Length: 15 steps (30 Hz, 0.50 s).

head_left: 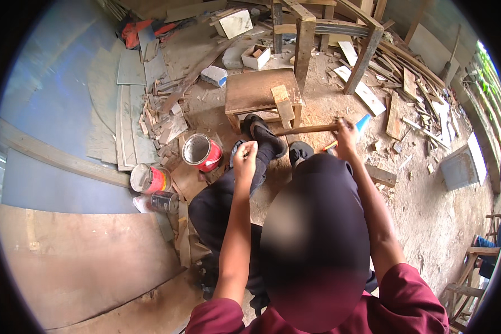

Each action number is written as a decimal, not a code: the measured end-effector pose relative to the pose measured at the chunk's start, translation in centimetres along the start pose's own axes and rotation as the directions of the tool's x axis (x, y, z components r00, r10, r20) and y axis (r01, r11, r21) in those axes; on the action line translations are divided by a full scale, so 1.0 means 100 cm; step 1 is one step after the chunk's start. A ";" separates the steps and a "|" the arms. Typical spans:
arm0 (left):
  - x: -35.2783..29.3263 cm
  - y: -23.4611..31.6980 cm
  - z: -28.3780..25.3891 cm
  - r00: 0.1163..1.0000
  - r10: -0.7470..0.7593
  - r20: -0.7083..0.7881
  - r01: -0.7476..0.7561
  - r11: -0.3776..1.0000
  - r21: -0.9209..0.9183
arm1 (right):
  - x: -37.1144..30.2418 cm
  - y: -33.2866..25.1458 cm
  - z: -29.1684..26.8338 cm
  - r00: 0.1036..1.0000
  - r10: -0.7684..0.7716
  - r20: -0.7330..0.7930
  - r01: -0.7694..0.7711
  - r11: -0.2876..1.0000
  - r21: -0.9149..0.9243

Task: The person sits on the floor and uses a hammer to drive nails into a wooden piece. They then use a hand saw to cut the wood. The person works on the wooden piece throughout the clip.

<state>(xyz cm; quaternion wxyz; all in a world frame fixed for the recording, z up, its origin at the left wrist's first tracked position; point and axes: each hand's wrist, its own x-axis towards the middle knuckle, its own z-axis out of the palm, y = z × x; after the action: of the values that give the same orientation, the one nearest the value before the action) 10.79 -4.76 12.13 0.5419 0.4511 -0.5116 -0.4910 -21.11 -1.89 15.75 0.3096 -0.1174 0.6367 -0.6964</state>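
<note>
My right hand (348, 136) is closed around the right end of a brown wooden stick (309, 129), which reaches left across the front of a low wooden stool. Beside that hand, a blue flat piece (363, 122) and a small orange-and-yellow piece (329, 146) show; what they belong to is unclear. My left hand (245, 157) is raised over my left leg, its fingers curled together; anything inside is too small to make out. On the low stool (250, 89) a short wooden block (283, 103) leans over the front edge. One of my shoes (261, 133) rests against the stool.
Left of my leg stand a red paint bucket (202, 151), a second red can (149, 178) and a dark tin (164, 201). A wooden frame (306, 33) rises behind the stool. Scrap wood (409, 83) litters the right side, near a grey bin (461, 168).
</note>
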 end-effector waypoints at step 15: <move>-0.007 -0.082 0.046 0.952 -0.258 0.166 0.185 0.914 0.360 | 0.065 0.022 -0.187 0.606 0.149 0.782 0.630 0.510 -0.585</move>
<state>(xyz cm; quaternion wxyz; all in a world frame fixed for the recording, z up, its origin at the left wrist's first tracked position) 5.60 -4.93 4.24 0.3394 0.5389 -0.5881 -0.4984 -36.01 9.58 9.06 0.3361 -0.6242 0.6656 -0.2330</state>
